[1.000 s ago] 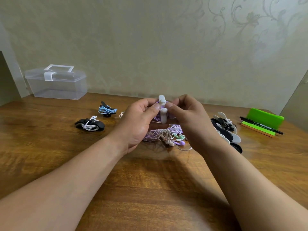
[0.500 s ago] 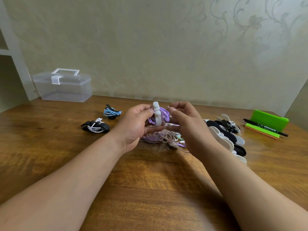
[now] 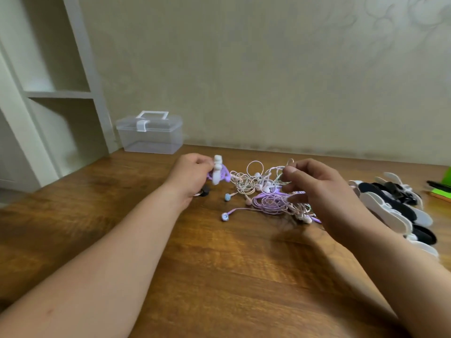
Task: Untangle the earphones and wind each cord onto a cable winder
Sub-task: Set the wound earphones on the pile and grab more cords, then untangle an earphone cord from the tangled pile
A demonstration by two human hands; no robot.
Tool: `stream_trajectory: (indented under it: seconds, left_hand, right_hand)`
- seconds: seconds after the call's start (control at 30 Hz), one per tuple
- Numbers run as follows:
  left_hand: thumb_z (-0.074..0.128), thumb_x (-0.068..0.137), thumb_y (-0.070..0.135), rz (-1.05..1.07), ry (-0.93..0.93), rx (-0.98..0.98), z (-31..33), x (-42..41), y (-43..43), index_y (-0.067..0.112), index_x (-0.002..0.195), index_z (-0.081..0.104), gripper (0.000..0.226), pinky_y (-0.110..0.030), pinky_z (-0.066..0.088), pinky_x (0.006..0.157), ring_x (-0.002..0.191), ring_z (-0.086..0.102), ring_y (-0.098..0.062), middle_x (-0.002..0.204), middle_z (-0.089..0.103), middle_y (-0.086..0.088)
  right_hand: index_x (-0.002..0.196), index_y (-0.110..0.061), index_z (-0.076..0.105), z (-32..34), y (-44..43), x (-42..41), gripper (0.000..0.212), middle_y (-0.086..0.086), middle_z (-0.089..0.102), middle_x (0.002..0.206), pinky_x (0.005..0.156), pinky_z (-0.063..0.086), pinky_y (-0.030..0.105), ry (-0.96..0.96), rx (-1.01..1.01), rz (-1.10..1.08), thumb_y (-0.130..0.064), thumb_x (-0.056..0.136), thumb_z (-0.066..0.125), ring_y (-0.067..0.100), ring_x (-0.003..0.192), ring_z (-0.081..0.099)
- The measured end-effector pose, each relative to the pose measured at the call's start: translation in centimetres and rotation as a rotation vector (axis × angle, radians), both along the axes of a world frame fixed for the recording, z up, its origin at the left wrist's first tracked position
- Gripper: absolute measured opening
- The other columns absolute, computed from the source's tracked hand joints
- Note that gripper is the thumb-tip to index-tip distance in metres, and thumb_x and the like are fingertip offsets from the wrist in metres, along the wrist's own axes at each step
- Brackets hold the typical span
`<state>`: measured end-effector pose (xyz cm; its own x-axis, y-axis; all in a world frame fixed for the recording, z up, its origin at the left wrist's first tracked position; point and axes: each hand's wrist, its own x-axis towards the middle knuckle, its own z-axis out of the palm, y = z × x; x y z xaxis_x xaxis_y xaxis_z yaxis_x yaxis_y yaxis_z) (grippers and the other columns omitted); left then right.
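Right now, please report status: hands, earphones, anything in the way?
Left hand grips white cable winder wound with purple cord. Right hand hovers over tangled pink and purple earphones, grip unclear. Black and white winder stack beside right forearm.

We see from one head-worn wide camera — looking forward and down over the near counter (image 3: 219, 276), wall (image 3: 256, 69) filling the upper frame.

A pale beige wall (image 3: 244, 69) with faint swirl patterns stands behind the brown wooden desk (image 3: 219, 276); a white shelf unit (image 3: 58, 93) stands left.
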<state>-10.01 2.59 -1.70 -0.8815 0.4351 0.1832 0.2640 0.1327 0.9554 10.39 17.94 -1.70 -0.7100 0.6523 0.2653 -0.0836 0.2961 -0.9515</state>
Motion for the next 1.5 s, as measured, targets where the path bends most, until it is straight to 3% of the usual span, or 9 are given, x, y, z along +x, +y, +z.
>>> stream_trajectory:
  seconds: [0.17,0.43,0.67,0.83,0.97,1.13,1.3,1.4,1.5]
  left_hand:
    - [0.064,0.094,0.020,0.149,0.188,-0.207,-1.9,-2.6,-0.1,0.028,0.081,0.073,0.018,-0.037,0.058,0.081,0.090,0.069,-0.021,0.099,0.074,0.003]
    - [0.062,0.097,0.034,0.305,0.560,-0.361,-1.3,-1.4,0.8,0.027,0.121,0.068,0.025,-0.048,0.044,0.107,0.124,0.052,-0.031,0.128,0.057,-0.005]
    - [0.063,0.096,0.025,0.057,0.577,-0.196,-1.0,3.3,2.7,0.028,0.109,0.069,0.015,-0.044,0.050,0.099,0.106,0.059,-0.018,0.107,0.058,0.009]
    - [0.061,0.098,0.017,-0.109,0.627,-0.069,1.0,6.3,4.9,0.022,0.107,0.069,0.013,-0.007,0.041,0.069,0.076,0.053,0.009,0.101,0.060,0.010]
    - [0.059,0.100,0.019,-0.233,0.558,-0.032,1.6,8.2,6.7,0.023,0.104,0.070,0.012,-0.022,0.042,0.064,0.064,0.055,0.002,0.081,0.063,0.013]
    - [0.057,0.101,0.017,-0.140,0.562,0.000,-0.5,7.9,6.4,0.024,0.105,0.070,0.015,-0.027,0.046,0.063,0.072,0.059,-0.008,0.082,0.064,0.014]
    - [0.056,0.100,0.017,-0.036,0.505,-0.011,-0.4,5.6,5.0,0.024,0.100,0.069,0.014,-0.028,0.043,0.063,0.070,0.058,-0.005,0.081,0.062,0.015]
    - [0.059,0.100,0.041,-0.091,0.432,-0.087,-0.7,5.1,5.0,0.026,0.107,0.066,0.018,-0.028,0.046,0.071,0.087,0.062,-0.005,0.094,0.064,0.014]
    - [0.059,0.082,0.080,-0.165,0.491,-0.324,-1.3,5.3,5.5,0.028,0.128,0.059,0.069,-0.036,0.051,0.091,0.107,0.060,-0.010,0.118,0.060,0.012]
  right_hand:
    - [0.101,-0.014,0.072,-0.1,-0.3,0.1,0.015,0.001,0.077,0.095,0.076,0.058,0.035,-0.006,0.047,0.010,-0.028,0.102,0.066,0.015,0.087,0.072]
    - [0.100,-0.012,0.072,0.6,0.9,0.7,0.018,0.003,0.076,0.094,0.072,0.058,0.034,0.046,0.019,-0.105,-0.024,0.104,0.059,0.013,0.079,0.070]
    - [0.095,-0.011,0.070,0.3,2.8,0.9,0.019,0.004,0.075,0.094,0.064,0.055,0.032,0.056,0.014,-0.199,-0.022,0.105,0.057,0.013,0.073,0.067]
    - [0.097,-0.013,0.069,1.3,5.2,2.2,0.018,0.000,0.071,0.081,0.053,0.045,0.029,0.186,-0.028,-0.365,-0.023,0.104,0.056,0.011,0.059,0.055]
    - [0.089,-0.018,0.074,1.7,6.2,3.0,0.028,-0.004,0.068,0.067,0.058,0.038,0.031,0.126,0.071,-0.382,-0.032,0.104,0.054,0.011,0.053,0.049]
    - [0.098,-0.025,0.073,1.5,5.4,3.4,0.018,-0.010,0.067,0.076,0.057,0.042,0.028,-0.283,0.554,-0.328,-0.018,0.098,0.056,0.007,0.058,0.057]
    - [0.097,-0.027,0.072,1.3,4.8,3.2,0.018,-0.012,0.070,0.087,0.066,0.050,0.032,-0.362,0.625,-0.277,-0.020,0.098,0.055,0.009,0.071,0.063]
    - [0.097,-0.027,0.070,0.7,4.6,2.7,0.014,-0.011,0.070,0.091,0.075,0.054,0.036,-0.369,0.671,-0.257,-0.036,0.101,0.059,0.012,0.083,0.064]
    - [0.098,-0.029,0.069,-0.3,4.4,1.7,0.016,-0.011,0.069,0.092,0.077,0.055,0.039,-0.358,0.693,-0.251,-0.042,0.100,0.060,0.013,0.085,0.064]
